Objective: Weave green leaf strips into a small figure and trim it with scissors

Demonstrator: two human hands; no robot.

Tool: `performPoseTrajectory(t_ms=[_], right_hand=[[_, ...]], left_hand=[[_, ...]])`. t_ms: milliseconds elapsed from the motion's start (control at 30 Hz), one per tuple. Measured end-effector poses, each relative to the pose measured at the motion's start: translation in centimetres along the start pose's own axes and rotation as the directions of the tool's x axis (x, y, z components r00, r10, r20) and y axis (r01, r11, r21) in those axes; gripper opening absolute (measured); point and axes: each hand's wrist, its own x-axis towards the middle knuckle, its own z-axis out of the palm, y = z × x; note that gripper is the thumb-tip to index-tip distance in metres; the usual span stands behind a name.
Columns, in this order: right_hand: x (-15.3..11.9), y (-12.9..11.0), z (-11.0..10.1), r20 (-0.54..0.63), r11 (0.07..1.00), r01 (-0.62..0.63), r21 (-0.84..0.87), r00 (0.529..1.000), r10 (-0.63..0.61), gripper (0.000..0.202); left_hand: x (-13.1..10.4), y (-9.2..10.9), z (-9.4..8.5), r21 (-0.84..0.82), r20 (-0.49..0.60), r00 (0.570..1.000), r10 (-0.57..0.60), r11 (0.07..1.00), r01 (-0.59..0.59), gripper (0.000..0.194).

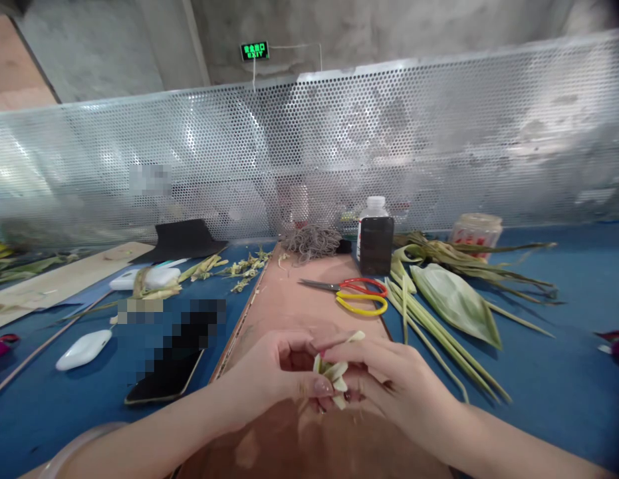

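Observation:
Between my two hands, above the brown board (269, 319), is a small pale green-and-white piece (334, 374) made of folded leaf strips, flower-like in shape. My left hand (289, 372) pinches it with thumb and curled fingers from the left. From the right, the bent fingers of my right hand (389, 379) close on the same piece. Part of it is hidden behind the fingers. Beyond the hands lie scissors (362, 296) with one red and one yellow handle, blades pointing left. Long green leaf strips (439, 332) and a broad pale husk leaf (456, 303) rest to the right.
A bottle (375, 209) stands behind a dark upright phone-like slab (377, 246). Grey cord (312, 241) is heaped at the board's far end. Left are a black phone (164, 379), a white earbud-like case (84, 349) and leaf scraps (249, 266). A perforated metal screen (229, 153) borders the table.

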Motion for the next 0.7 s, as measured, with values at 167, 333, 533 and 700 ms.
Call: performPoseTrajectory(t_ms=[167,333,533,700], right_hand=[[0.2,-0.1,0.3,0.042,0.967,-0.164,0.194,0.986,0.159,0.015],[0.4,-0.5,0.2,0.034,0.923,-0.250,0.292,0.967,0.251,0.009],[0.6,-1.1,0.0,-0.039,0.967,-0.189,0.171,0.979,0.198,0.010],[0.5,-1.0,0.2,-0.039,0.946,-0.258,0.195,0.962,0.271,0.008]], left_hand=[[0.2,-0.2,-0.1,0.036,-0.031,0.999,-0.008,0.999,0.009,0.024],[0.2,-0.5,-0.1,0.020,-0.063,0.998,-0.003,1.000,0.005,0.028],[0.1,-0.1,0.0,-0.016,-0.073,0.996,0.054,0.998,-0.055,0.016],[0.2,0.0,-0.1,0.080,-0.099,0.988,0.118,0.991,-0.111,0.011]])
